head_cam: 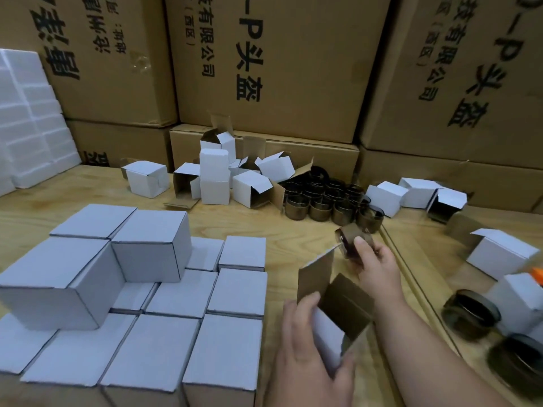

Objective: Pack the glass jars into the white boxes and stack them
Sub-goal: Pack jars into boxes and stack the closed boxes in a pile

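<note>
1. Glass jar (349, 240), dark and amber-tinted, is pinched between the thumb and fingers of the right hand (374, 261), tilted, just above the raised flap of the open box (332, 312)
2. The open box, white outside and brown inside, is gripped by the left hand (305, 356), whose thumb is pressed on the flap and whose fingers are curled round the white wall; its mouth is turned toward the jar
3. A stack of closed white boxes (164, 304) is seen to the left of the open box, laid in rows on the wooden table (293, 230), with three more set on top as a second layer
4. A cluster of dark jars (326, 201) is stood beyond the open box, packed close together
5. A loose heap of empty boxes (217, 177), some with flaps open, is piled beyond and to the left of the open box
6. More white boxes (499, 254) and two jars (470, 314) are placed to the right of the open box
7. Large brown cartons (279, 69) with printed characters are stacked behind everything, and white foam blocks (32, 118) are seen far to the left
</note>
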Motion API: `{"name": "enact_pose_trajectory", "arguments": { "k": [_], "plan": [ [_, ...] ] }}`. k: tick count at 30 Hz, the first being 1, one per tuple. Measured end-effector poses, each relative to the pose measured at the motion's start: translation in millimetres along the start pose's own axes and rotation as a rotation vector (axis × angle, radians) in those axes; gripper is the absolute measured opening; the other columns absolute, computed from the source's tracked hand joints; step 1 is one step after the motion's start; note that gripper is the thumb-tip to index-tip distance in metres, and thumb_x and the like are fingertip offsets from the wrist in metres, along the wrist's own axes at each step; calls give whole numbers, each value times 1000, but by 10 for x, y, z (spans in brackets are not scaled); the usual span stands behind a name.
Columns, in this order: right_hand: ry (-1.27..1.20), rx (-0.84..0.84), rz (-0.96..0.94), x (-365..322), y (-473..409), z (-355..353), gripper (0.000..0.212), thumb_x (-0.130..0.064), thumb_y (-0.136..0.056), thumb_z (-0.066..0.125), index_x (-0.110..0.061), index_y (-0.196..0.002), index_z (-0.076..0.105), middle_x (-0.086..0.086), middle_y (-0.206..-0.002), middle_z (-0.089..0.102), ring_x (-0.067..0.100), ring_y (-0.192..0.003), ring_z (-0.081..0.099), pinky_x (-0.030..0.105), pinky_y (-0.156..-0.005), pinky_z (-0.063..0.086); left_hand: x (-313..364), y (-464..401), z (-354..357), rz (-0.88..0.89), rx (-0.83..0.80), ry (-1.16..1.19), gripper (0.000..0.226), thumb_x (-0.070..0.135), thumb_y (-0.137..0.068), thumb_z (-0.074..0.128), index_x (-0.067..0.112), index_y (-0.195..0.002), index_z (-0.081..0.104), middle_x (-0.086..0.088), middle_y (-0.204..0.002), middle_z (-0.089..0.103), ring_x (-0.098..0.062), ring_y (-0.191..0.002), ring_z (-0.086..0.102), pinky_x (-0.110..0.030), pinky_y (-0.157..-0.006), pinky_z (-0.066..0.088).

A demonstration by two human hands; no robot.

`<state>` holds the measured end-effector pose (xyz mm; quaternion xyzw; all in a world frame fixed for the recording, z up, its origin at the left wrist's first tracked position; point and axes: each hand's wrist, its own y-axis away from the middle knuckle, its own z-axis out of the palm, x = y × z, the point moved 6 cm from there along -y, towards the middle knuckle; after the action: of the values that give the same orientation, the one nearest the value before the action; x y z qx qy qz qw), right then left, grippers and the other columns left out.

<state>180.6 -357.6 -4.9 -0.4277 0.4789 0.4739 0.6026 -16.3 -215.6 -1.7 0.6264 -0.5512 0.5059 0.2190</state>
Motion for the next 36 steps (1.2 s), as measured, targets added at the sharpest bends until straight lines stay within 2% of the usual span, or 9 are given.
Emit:
{"name": "enact_pose_trajectory", "arguments": {
  "k": [2, 6, 10, 13, 17, 19, 25, 33, 36],
  "plan": [
    [-214, -6, 17, 1, 76, -106, 12, -29, -93, 72, -21, -99, 67, 0, -95, 77, 16, -89, 73, 34, -81, 53, 60, -123, 25, 30, 80, -11, 107, 42, -83, 77, 82, -121, -15, 27, -163, 5, 5, -148, 19, -6, -102, 18],
    [-343, -12, 31, 23, 199, -211, 20, -33, -89, 75, -19, -102, 67, 9, -102, 76, 23, -96, 69, 38, -81, 53, 67, -418, 148, 71, 159, 4, 96, 33, -88, 75, 73, -128, -2, 26, -158, 1, 1, -136, 27, -16, -104, 26],
    [-177, 49, -204, -243, 308, -211, 40, -44, -75, 77, -20, -105, 66, 7, -103, 74, 23, -95, 70, 41, -82, 57, -19, -715, 281, 95, 232, 16, 91, 32, -86, 77, 62, -135, 7, 31, -139, 16, 7, -116, 28, -19, -95, 33],
    [-51, 42, -472, -571, 410, -108, 29, -40, -77, 73, -26, -100, 63, -4, -95, 69, 8, -89, 67, 27, -82, 56, -72, -842, 356, 97, 224, -3, 91, 35, -84, 78, 61, -136, 7, 34, -131, 16, 7, -121, 28, -19, -95, 33],
    [43, -101, -698, -856, 554, 158, 23, -36, -75, 68, -41, -98, 65, -17, -94, 67, 5, -86, 63, 18, -77, 52, -76, -848, 361, 83, 235, 10, 94, 36, -81, 78, 62, -133, 5, 18, -149, 28, -12, -144, 32, -32, -110, 40],
    [177, -183, -750, -856, 596, 284, 26, -36, -75, 68, -37, -101, 62, -20, -98, 66, 4, -91, 62, 16, -81, 50, -74, -840, 352, 85, 241, 12, 93, 37, -80, 79, 61, -131, 5, 21, -139, 31, -8, -134, 37, -25, -102, 38],
    [423, -168, -666, -642, 521, 269, 31, -41, -72, 74, -40, -99, 58, -25, -102, 64, -1, -105, 61, 7, -88, 41, -108, -832, 394, 57, 187, 62, 84, 42, -83, 74, 56, -133, 7, 24, -133, 24, -6, -126, 35, -22, -94, 34],
    [637, -263, -673, -533, 504, 272, 31, -50, -76, 64, -21, -70, 55, -13, -115, 60, 14, -117, 56, 35, -97, 45, -86, -822, 384, 47, 186, 46, 83, 40, -89, 69, 57, -137, 3, 16, -149, 27, -9, -132, 40, -21, -88, 35],
    [686, -302, -613, -436, 478, 284, 26, -45, -82, 64, -26, -64, 60, -15, -130, 54, 2, -131, 41, 19, -104, 30, -72, -822, 380, 41, 181, 60, 81, 43, -91, 66, 61, -136, 2, 17, -152, 26, -10, -136, 40, -23, -89, 38]
  ]
}}
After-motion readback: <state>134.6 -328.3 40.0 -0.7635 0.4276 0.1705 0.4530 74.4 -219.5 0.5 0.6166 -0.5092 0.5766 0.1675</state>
